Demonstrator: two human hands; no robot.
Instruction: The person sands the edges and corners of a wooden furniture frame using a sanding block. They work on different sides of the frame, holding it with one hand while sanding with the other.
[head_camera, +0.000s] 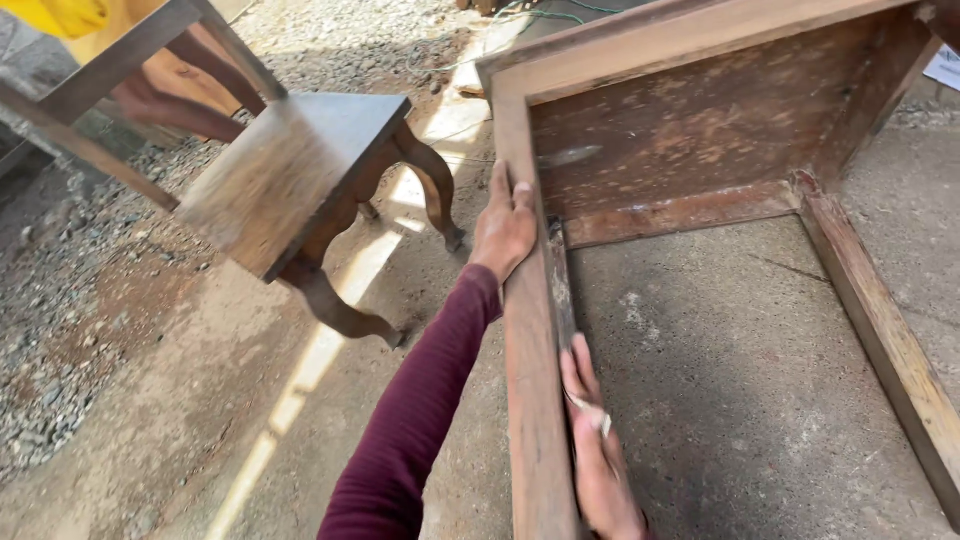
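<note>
Two hands on one wooden frame (535, 330), centre frame, resting on concrete. Left hand (505, 225) flat against the rail's outer face; right hand (598, 450) presses a small sandpaper scrap (588, 408) inside. Small stool (300, 180) upper left. Risk: splinters from the rough edge; frame could shift.

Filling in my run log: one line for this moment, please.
left hand: flat on frame rail, outer side | right hand: pressing small pale piece on inner side | stool: apart, left
</note>
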